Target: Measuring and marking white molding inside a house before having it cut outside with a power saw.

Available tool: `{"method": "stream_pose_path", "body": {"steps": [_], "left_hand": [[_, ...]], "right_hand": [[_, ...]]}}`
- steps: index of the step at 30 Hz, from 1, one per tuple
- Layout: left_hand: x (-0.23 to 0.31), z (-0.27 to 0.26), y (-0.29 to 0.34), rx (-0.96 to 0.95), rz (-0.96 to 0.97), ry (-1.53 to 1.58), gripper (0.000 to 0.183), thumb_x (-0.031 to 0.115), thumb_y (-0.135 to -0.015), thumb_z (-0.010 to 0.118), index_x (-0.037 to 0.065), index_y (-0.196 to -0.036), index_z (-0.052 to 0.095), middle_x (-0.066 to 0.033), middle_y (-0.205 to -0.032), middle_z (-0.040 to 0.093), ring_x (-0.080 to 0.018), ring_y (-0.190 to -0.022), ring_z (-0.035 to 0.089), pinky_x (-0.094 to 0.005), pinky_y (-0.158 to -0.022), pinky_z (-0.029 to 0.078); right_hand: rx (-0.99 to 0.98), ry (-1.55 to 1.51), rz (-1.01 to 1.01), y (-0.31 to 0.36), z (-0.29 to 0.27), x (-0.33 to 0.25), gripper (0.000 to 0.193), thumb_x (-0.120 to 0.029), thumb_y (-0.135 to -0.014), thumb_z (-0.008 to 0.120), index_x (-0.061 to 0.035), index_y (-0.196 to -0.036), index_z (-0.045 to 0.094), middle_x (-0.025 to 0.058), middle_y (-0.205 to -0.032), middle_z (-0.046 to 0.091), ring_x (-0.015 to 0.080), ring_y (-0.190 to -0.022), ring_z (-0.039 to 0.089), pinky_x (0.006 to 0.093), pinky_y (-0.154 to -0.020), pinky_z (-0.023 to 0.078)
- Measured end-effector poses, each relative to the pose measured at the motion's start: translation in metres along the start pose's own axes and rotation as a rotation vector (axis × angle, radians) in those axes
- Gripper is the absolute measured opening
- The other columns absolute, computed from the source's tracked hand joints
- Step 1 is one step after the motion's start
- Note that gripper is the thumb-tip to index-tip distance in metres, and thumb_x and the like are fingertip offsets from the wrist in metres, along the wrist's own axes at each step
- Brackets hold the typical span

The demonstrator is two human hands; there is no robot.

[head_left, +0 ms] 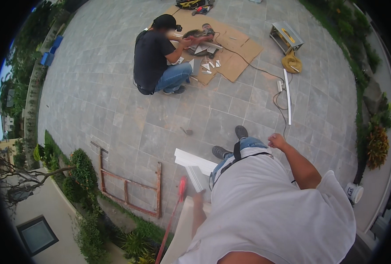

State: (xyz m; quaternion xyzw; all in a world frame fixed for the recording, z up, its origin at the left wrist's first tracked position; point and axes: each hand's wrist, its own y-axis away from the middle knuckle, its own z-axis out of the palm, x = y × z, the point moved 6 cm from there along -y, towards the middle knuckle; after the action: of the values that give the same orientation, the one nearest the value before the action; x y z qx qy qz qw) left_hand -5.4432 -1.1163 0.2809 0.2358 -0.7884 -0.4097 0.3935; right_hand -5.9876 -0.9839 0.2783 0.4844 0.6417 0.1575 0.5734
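My left hand is low beside the pale wall, closed on the end of a short white grooved moulding piece; its fingers are partly hidden. Behind that piece, a wider white board shows near my feet. Away from my right side, my right hand hangs with its fingers curled and nothing visible in them. A red long-handled tool, blurred at its top, stands just left of my left hand.
A co-worker crouches at a mitre saw on cardboard with white offcuts. A cable and long white strip lie ahead right. A rusty metal frame lies left; a white bucket stands right.
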Motion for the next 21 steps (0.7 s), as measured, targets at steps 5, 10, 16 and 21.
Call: {"method": "stream_pose_path", "body": {"steps": [5, 10, 16, 21], "left_hand": [[0.004, -0.004, -0.003, 0.002, -0.037, 0.022, 0.033, 0.012, -0.075, 0.069, -0.005, -0.102, 0.060, -0.0068, -0.082, 0.062, -0.0182, -0.069, 0.062, -0.0306, -0.059, 0.047], [0.009, 0.005, -0.017, 0.001, 0.055, -0.141, 0.044, 0.028, -0.075, 0.072, -0.008, -0.100, 0.065, -0.0171, -0.093, 0.068, -0.0262, -0.086, 0.064, -0.0377, -0.077, 0.046], [-0.048, 0.007, -0.059, -0.032, -0.030, -0.161, 0.044, 0.031, -0.076, 0.071, -0.005, -0.100, 0.066, -0.0173, -0.094, 0.068, -0.0267, -0.087, 0.064, -0.0386, -0.078, 0.046], [-0.004, 0.022, -0.031, -0.060, 0.101, -0.167, 0.044, 0.028, -0.076, 0.069, -0.006, -0.103, 0.063, -0.0174, -0.095, 0.068, -0.0266, -0.087, 0.064, -0.0375, -0.078, 0.046]], "right_hand": [[0.007, -0.014, 0.015, -0.001, -0.008, 0.022, 0.026, -0.023, -0.085, 0.057, 0.0007, -0.095, 0.061, 0.0164, -0.076, 0.067, 0.0208, -0.060, 0.064, 0.0300, -0.052, 0.053], [0.031, -0.039, 0.065, 0.007, -0.016, 0.043, 0.025, -0.022, -0.084, 0.057, 0.0008, -0.095, 0.061, 0.0165, -0.076, 0.066, 0.0212, -0.060, 0.064, 0.0302, -0.052, 0.053], [0.018, -0.065, 0.072, 0.013, -0.008, 0.040, 0.025, -0.021, -0.084, 0.057, 0.0006, -0.097, 0.061, 0.0165, -0.076, 0.066, 0.0214, -0.060, 0.064, 0.0304, -0.052, 0.053], [0.025, -0.068, 0.069, 0.012, -0.014, 0.049, 0.026, -0.021, -0.085, 0.057, 0.0007, -0.099, 0.061, 0.0157, -0.076, 0.067, 0.0211, -0.060, 0.065, 0.0303, -0.053, 0.053]]}}
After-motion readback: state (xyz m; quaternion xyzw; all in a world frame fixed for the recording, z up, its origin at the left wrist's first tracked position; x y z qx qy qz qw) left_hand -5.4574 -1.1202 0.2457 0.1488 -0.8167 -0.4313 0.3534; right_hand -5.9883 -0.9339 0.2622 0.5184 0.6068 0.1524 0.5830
